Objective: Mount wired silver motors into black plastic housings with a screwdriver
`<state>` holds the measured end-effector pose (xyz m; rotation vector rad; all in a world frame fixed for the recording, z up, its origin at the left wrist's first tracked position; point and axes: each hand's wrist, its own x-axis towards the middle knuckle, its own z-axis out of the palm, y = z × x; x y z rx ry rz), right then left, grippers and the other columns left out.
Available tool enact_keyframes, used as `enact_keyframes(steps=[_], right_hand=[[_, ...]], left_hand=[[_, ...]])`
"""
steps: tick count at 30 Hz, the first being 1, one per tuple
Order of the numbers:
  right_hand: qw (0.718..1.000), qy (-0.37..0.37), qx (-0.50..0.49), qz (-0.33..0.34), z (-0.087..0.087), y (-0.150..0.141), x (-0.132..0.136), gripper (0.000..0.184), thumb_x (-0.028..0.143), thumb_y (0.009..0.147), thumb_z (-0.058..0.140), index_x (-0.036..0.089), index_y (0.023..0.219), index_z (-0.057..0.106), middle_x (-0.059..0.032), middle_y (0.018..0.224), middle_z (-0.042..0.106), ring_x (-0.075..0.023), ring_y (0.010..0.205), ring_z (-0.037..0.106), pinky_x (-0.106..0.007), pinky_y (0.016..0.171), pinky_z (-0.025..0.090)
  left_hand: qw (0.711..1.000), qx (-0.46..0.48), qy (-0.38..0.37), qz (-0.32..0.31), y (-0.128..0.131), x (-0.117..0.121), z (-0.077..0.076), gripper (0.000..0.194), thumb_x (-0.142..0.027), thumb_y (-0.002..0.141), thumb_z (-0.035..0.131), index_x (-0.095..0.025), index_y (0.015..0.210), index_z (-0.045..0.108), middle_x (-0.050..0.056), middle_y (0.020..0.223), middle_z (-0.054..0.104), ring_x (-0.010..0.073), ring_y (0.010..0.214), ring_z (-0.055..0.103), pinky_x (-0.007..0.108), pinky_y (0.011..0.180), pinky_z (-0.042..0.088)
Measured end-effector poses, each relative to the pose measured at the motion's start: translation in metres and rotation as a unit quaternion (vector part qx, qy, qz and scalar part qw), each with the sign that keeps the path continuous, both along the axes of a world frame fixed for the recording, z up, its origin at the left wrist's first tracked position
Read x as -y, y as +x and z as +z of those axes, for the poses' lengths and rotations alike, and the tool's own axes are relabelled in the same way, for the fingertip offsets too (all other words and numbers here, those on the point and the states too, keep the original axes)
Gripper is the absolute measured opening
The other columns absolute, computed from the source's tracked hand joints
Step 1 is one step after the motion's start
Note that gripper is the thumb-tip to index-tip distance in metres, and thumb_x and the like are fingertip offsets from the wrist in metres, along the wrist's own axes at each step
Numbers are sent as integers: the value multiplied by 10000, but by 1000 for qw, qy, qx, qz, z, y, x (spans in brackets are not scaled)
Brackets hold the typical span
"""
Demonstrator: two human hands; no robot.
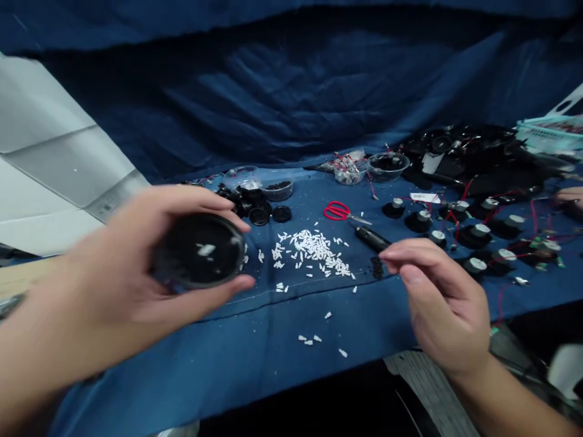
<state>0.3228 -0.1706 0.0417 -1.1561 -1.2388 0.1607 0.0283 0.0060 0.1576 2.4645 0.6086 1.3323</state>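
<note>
My left hand (150, 261) is wrapped round a round black housing (195, 249) with its open-looking face towards me. A small white piece (206, 249) shows on the dark inside; the hand is blurred. My right hand (441, 297) has thumb and forefinger pinched together, and whatever may be between them is too small to make out. Just beyond those fingertips lies a black pen-shaped electric screwdriver (371, 238), beside a small heap of black screws (377, 267). Between the hands, many small white plastic pieces (314, 246) are scattered over the blue cloth (273, 358).
Red-handled scissors (337, 211) lie behind the white pieces. Clear tubs (387, 167) and black round parts (259, 216) stand farther back. Several black speaker-like units (478, 237) with red wires fill the right, near a turquoise basket (551, 133). Another person's hand (571, 195) shows at the right edge.
</note>
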Motion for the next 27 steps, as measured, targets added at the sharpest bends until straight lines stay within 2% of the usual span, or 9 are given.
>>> enact_keyframes(steps=[3,7,10,12,15,17,19,23,27], right_hand=[[998,-32,-49,-15,-30,4,19,173,193,1034,612,224,1124,757,-67,1101,675,-186,1011,640,-333,862,528],[991,-72,-112,17,-57,3,34,193,228,1074,559,253,1121,745,-40,1059,664,-143,948,643,-271,821,540],[987,-96,-127,39,-62,7,41,201,254,1085,546,272,1116,743,-29,1029,666,-131,915,645,-251,795,543],[984,-107,-136,41,-63,12,45,198,267,1085,550,279,1110,746,-27,1023,667,-129,912,648,-245,794,545],[979,-108,-170,32,-62,19,47,197,284,1086,554,281,1085,751,-20,1008,670,-120,888,648,-237,792,543],[973,-109,-202,29,-63,21,46,196,307,1085,562,280,1063,755,-15,985,671,-115,855,645,-234,772,541],[964,-114,-239,16,-65,20,44,188,342,1076,586,277,1055,761,-13,970,680,-113,836,648,-231,760,542],[921,-132,-368,-3,-67,14,41,216,426,1025,667,264,1129,766,-35,1043,721,-150,916,698,-266,847,580],[825,-106,-554,41,-62,9,48,331,439,952,745,214,1195,748,-105,1211,734,-260,1123,722,-432,1065,583]], left_hand=[[940,-334,-17,-67,38,15,-24,644,-448,802,892,-280,1368,633,-1,1145,784,216,856,781,286,695,604],[869,-477,-60,-120,86,29,-79,614,-332,882,819,-277,1426,539,38,1226,755,273,1009,767,354,804,593],[835,-524,-36,-164,102,26,-101,605,-223,875,797,-251,1420,537,59,1254,726,293,1093,729,406,891,580],[832,-529,-13,-168,107,22,-101,666,-232,855,827,-247,1446,520,74,1318,702,312,1164,700,439,954,567],[837,-518,15,-174,124,15,-84,702,-414,856,864,-239,1448,530,96,1388,678,340,1225,673,477,1019,539],[849,-492,14,-194,150,10,-73,611,-542,931,767,-230,1413,559,95,1371,691,322,1225,677,455,1025,536],[858,-456,14,-236,189,4,-70,477,-506,1022,658,-213,1389,574,94,1375,689,279,1250,668,397,1041,530],[832,-447,82,-317,267,-9,-89,454,-251,958,764,-162,1374,605,136,1448,637,306,1360,592,414,1163,447],[804,-471,97,-350,302,-14,-113,324,-183,937,753,-168,1250,672,117,1240,709,285,1164,684,388,1027,523]])
